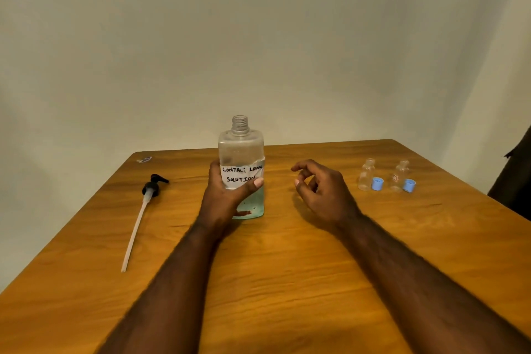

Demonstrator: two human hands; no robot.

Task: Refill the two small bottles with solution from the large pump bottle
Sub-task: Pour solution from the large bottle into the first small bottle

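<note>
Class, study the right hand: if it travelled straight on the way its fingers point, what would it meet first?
The right hand would probably meet the large bottle, which the left hand holds; depth is unclear.

Bare orange-brown wooden table (pixel 287 282) fills the lower frame, open around the two forearms. At centre a tall clear plastic bottle with a handwritten white label (pixel 240 149) stands uncapped in the left hand (pixel 227 198); the right hand (pixel 321 195), fingers loosely curled, sits just right of it across a narrow gap. At left, a black pump head with a long pale tube (pixel 150 190) lies lengthwise. At right stand a small clear bottle (pixel 367 174) and a second small clear bottle (pixel 400 175), each with a blue cap (pixel 377 183) (pixel 409 185) close beside it.
</note>
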